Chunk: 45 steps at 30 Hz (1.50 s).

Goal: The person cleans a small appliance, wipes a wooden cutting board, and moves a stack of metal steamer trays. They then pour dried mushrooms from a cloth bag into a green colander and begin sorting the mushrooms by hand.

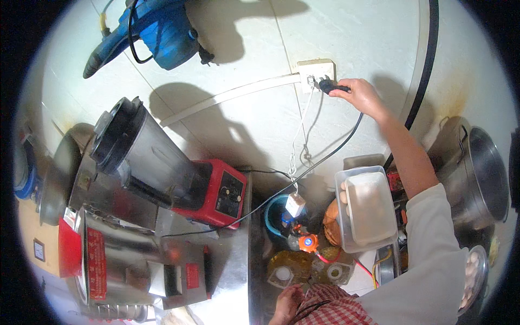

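My right hand grips a black power plug by its body, with the prongs pointing up in front of the white wall socket. A dark cable hangs from that hand and runs down to the left, across the front of the red blender base. In the same socket sits a white plug, its white cord dropping to a small white box. My left hand is low in the view beside a red checked apron; whether it holds anything cannot be made out.
A blue power blower hangs high on the wall. Left stand the blender jar and a steel appliance. Below are an orange gas regulator and a clear plastic container with eggs. A large steel pot is at right.
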{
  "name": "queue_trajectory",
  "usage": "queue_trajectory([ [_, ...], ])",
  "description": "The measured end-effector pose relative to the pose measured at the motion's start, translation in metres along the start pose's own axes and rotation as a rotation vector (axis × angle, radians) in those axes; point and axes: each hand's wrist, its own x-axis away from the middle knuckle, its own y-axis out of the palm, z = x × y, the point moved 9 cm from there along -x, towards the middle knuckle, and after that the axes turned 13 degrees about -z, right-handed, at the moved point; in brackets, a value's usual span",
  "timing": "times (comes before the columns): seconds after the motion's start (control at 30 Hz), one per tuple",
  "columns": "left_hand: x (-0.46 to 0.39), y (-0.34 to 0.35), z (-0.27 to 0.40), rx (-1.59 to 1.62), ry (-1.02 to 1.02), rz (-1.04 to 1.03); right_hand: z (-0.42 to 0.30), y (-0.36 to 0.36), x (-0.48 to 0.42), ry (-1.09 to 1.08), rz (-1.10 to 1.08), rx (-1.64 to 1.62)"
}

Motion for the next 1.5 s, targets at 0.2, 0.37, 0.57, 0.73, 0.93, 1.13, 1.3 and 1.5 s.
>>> queue_trajectory([
  [0.2,-0.012,-0.009,-0.005,-0.048,-0.024,-0.035,0.012,0.003,-0.015,-0.042,-0.088,-0.139],
  [0.37,-0.013,-0.001,0.003,-0.064,-0.012,-0.033,0.008,-0.001,-0.022,-0.027,-0.221,-0.183],
  [0.57,-0.014,0.001,0.011,-0.065,0.007,-0.017,-0.005,-0.002,-0.008,-0.029,-0.087,-0.154],
  [0.73,-0.024,-0.024,0.003,0.033,0.026,-0.070,0.000,0.001,-0.005,0.029,-0.070,-0.135],
  [0.93,-0.017,-0.011,0.007,-0.037,0.002,-0.008,0.005,-0.009,-0.024,-0.032,-0.166,-0.089],
  [1.13,-0.021,-0.004,0.010,-0.037,0.006,-0.067,0.003,-0.005,-0.009,0.026,-0.156,-0.175],
  [1.3,-0.033,-0.049,0.000,-0.080,-0.007,-0.101,0.002,0.001,0.000,-0.013,-0.069,-0.141],
  [1.5,0.025,0.023,0.049,-0.312,-0.021,0.181,0.003,-0.004,-0.001,-0.082,-0.035,-0.068],
])
